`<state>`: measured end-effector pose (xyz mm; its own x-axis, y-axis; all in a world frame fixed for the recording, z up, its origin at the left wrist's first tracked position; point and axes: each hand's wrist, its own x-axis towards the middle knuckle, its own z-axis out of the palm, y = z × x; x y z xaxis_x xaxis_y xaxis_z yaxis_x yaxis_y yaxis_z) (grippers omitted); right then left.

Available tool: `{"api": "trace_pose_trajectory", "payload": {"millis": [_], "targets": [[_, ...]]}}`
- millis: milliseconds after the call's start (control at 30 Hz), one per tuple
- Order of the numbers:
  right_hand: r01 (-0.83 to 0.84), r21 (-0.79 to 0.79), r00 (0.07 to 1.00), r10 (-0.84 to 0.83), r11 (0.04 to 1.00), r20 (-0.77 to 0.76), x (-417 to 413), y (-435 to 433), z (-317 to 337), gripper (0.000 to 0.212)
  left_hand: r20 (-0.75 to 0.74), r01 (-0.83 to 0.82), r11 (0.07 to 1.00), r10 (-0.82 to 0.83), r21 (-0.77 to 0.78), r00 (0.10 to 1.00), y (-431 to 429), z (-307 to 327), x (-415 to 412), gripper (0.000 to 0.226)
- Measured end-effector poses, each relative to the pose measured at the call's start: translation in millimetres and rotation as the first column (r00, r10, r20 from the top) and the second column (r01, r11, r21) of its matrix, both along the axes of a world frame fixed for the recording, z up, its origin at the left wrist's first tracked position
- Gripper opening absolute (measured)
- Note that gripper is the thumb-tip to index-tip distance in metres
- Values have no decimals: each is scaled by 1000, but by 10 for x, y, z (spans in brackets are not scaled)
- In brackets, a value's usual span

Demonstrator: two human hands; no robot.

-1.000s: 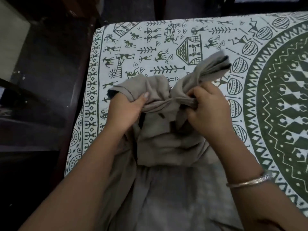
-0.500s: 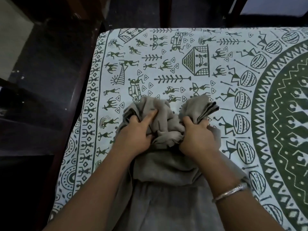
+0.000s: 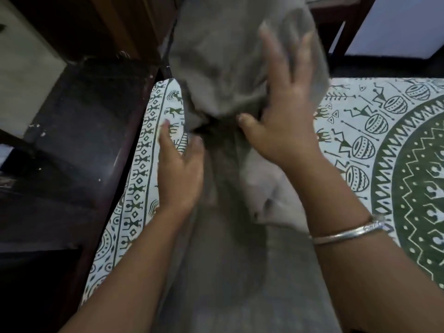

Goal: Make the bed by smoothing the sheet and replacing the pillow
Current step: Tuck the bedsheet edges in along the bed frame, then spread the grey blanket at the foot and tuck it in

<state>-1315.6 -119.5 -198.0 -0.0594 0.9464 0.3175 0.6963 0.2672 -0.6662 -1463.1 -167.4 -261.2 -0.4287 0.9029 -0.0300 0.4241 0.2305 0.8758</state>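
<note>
Right hand (image 3: 286,131), fingers (image 3: 273,58) wide apart, flat against the grey cloth (image 3: 216,56); left hand (image 3: 180,174), fingers (image 3: 165,140) straight, over the sheet (image 3: 360,121).

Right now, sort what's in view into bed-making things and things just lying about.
For the job: printed sheet, left hand, right hand.
Just there: grey cloth at the hands, bangle on the right wrist, dark wooden bed rail.
</note>
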Motion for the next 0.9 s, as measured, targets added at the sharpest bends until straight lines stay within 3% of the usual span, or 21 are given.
{"api": "trace_pose_trajectory", "payload": {"millis": [100,167,267,333,433,500,567,633,700,767,800,833,900], "targets": [[-66,-169,982,93,983,163,-87,-168,-331,71,-251,197,978,-209,-72,945,-162,-214,-28,65],[-53,-370,965,142,928,218,-111,-435,-574,60,-348,261,939,-328,-225,878,-303,-388,-49,65],[167,-491,882,94,855,462,-30,-800,-890,61,-447,180,829,-453,-529,771,-546,-542,-71,68],[287,-485,856,7,826,518,58,-921,-970,68,-476,124,788,-480,-604,737,-668,-605,-110,69],[354,-510,911,-166,784,378,169,-984,-1033,91,-554,77,794,-486,-603,676,-743,-623,-144,69],[359,-538,917,-182,763,355,237,-959,-1053,101,-515,71,814,-429,-577,742,-707,-587,-157,67],[309,-577,931,-116,756,346,274,-876,-1059,80,-391,110,816,-385,-568,836,-648,-566,-197,60],[244,-602,955,-83,760,283,318,-760,-979,54,-348,174,820,-410,-545,843,-600,-584,-264,52],[315,-504,947,-303,804,108,436,-590,-841,51,-375,209,843,-425,-496,824,-592,-603,-299,46],[476,-265,826,-530,839,-194,640,-397,-661,61,-398,199,863,-404,-463,823,-619,-612,-282,44],[514,-147,795,-534,845,-288,739,-345,-600,71,-411,180,871,-387,-457,825,-637,-614,-265,44],[490,-92,821,-495,867,-284,791,-342,-574,82,-427,155,877,-368,-455,826,-655,-612,-248,46],[405,-128,911,-412,905,-29,794,-473,-657,94,-463,120,884,-348,-453,815,-705,-606,-213,51]]}}
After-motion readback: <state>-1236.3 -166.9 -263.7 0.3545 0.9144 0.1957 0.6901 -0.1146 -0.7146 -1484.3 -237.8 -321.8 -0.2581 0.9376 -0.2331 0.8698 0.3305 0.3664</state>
